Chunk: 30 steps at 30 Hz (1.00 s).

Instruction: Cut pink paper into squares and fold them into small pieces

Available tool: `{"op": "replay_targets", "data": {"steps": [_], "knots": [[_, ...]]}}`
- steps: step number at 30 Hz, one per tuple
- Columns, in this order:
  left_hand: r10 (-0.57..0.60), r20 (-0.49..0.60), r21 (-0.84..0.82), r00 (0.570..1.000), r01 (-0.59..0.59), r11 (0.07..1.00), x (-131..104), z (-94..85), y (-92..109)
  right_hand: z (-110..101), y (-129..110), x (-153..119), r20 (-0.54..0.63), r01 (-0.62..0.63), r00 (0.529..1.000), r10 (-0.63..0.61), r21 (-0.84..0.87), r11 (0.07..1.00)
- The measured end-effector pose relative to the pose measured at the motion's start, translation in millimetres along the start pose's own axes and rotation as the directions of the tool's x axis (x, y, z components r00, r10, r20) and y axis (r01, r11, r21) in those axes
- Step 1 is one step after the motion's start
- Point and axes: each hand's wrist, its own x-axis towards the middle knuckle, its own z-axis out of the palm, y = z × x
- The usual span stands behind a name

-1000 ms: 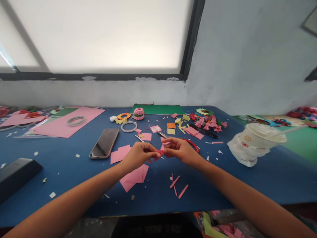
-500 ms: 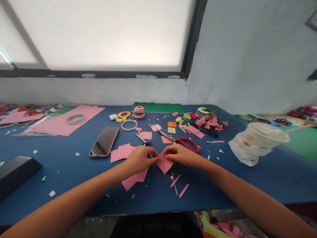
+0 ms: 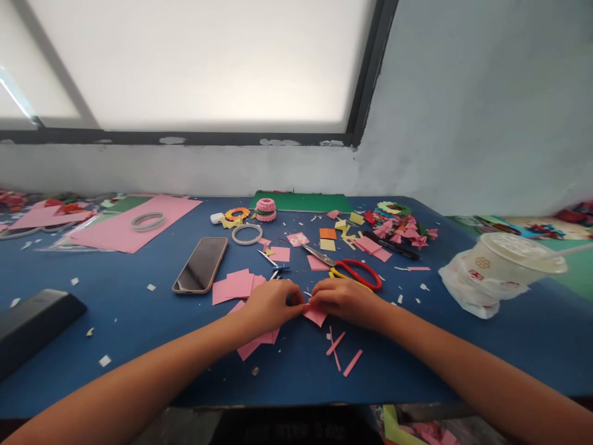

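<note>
Across the table (image 3: 134,321), bits of coloured paper lie scattered. At the right stands a lidded cup (image 3: 486,269) with a crumpled wrap around its lower part, well apart from the hands. Nearer the middle, the left hand (image 3: 273,306) and right hand (image 3: 349,301) come almost together, low over the table, with a phone (image 3: 201,266) beyond the left and scissors (image 3: 322,257) just beyond the right. Pink squares (image 3: 238,285) lie beside and partly behind the left hand.

Between the hands is a small pink piece (image 3: 315,316), its lower corner showing below the right fingertips. Left thumb and forefinger are pinched on its left edge; the right fingers are bunched together on its upper edge, their thumb mostly hidden. It should be very light and thin, easily creased, stiffer along any fold, and quick to slip or tear if tugged. Fingertips at opposite edges seem the best hold, leaving the middle unpressed. Smallest are the narrow strips (image 3: 353,363) near the right wrist.
</note>
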Motion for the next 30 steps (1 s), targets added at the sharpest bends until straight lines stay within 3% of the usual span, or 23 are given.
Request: {"op": "replay_targets", "data": {"steps": [4,8,12,25,28,30], "knots": [[0.191,0.055,-0.011,0.980,-0.191,0.982,1,-2.5,-9,-5,4,-4,0.041,0.116,0.993,-0.115,-0.027,0.993],[0.287,0.094,0.023,0.953,-0.290,0.957,1,-4.3,-12,-6,5,-6,0.051,0.184,0.982,-0.182,-0.039,0.982],[0.329,0.102,0.054,0.939,-0.335,0.941,0,-4.3,-10,-3,8,-7,0.069,0.220,0.974,-0.217,-0.038,0.975],[0.468,0.144,0.041,0.872,-0.478,0.877,2,-7.3,-19,-6,6,-7,0.097,0.151,0.983,-0.154,0.033,0.988],[0.452,0.146,0.052,0.880,-0.463,0.885,1,-7.5,-16,-5,6,-8,0.083,0.141,0.986,-0.146,0.058,0.988],[0.388,0.124,0.062,0.913,-0.397,0.916,1,-5.9,-12,-3,6,-7,0.059,0.104,0.993,-0.107,0.060,0.993]]}}
